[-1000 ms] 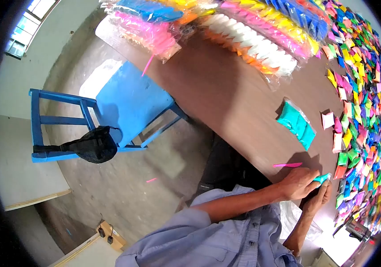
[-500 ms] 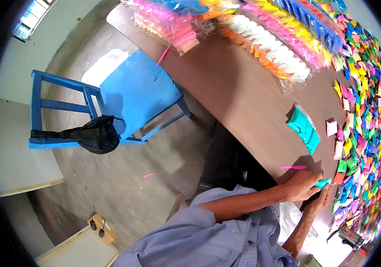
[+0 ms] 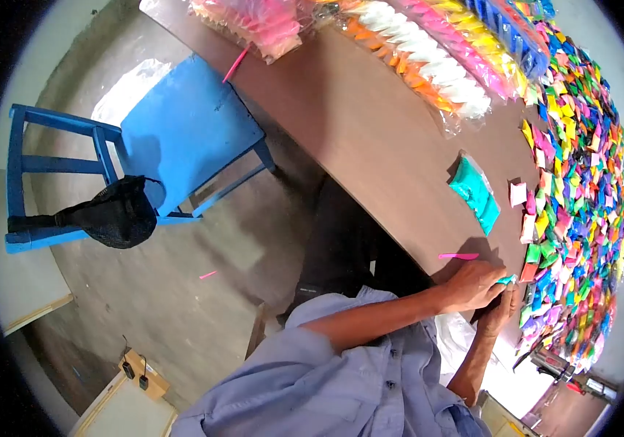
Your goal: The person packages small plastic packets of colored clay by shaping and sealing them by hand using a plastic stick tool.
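Note:
Both my hands meet over the brown table (image 3: 392,146) around a small teal packet (image 3: 505,280). My left hand (image 3: 474,285) is closed, its fingers pinching the packet from the left. Below and to the right, my right hand (image 3: 500,312) has its fingertips pressed on the packet's other side. The fingers cover most of the packet. A pink plastic stick shaped like a small knife (image 3: 459,256) lies on the table just above my left hand. Farther up lies a larger clear bag of teal material (image 3: 476,195).
Heaps of small coloured packets (image 3: 574,197) line the right side. Bagged rows of white and orange packets (image 3: 428,62) lie at the top. A blue chair (image 3: 188,124) with a black bag (image 3: 124,215) stands left. A metal device (image 3: 551,363) sits lower right.
The whole view has shifted, so the table, chair and hands appear farther left and slightly higher. Both hands keep their hold on the small teal packet.

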Tool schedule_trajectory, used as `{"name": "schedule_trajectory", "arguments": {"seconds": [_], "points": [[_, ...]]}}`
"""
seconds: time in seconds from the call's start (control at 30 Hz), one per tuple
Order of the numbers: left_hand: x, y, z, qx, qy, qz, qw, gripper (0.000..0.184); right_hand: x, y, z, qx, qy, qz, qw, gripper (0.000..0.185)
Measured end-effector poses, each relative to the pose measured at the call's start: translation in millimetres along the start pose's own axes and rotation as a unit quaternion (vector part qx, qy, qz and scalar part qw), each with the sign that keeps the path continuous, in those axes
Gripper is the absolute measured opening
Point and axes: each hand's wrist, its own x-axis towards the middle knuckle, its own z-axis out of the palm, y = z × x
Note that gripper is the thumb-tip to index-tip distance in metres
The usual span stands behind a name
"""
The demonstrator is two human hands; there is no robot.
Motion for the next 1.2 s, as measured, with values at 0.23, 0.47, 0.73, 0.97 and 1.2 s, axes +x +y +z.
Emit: {"name": "schedule_trajectory", "arguments": {"seconds": [0.23, 0.47, 0.73, 0.97, 1.2], "points": [[4, 3, 2, -0.002, 0.011, 0.002, 1.0, 0.02, 5, 4, -9, -0.047, -0.002, -0.015, 0.999, 0.02], [6, 7, -6, -0.028, 0.011, -0.003, 1.0, 0.018, -3, 3, -3, -0.047, 0.034, 0.014, 0.998, 0.013], [13, 15, -13, -0.032, -0.024, -0.037, 0.999, 0.019, -5, -16, 4, -0.081, 0.02, 0.088, 0.993, 0.013], [16, 24, -23, -0.048, -0.031, -0.06, 0.997, 0.013, -4, -22, 5, -0.073, -0.012, 0.073, 0.995, 0.008], [19, 26, -21, -0.047, -0.037, -0.098, 0.993, 0.011, -5, -23, -2, -0.082, -0.036, 0.095, 0.991, 0.006]]}}
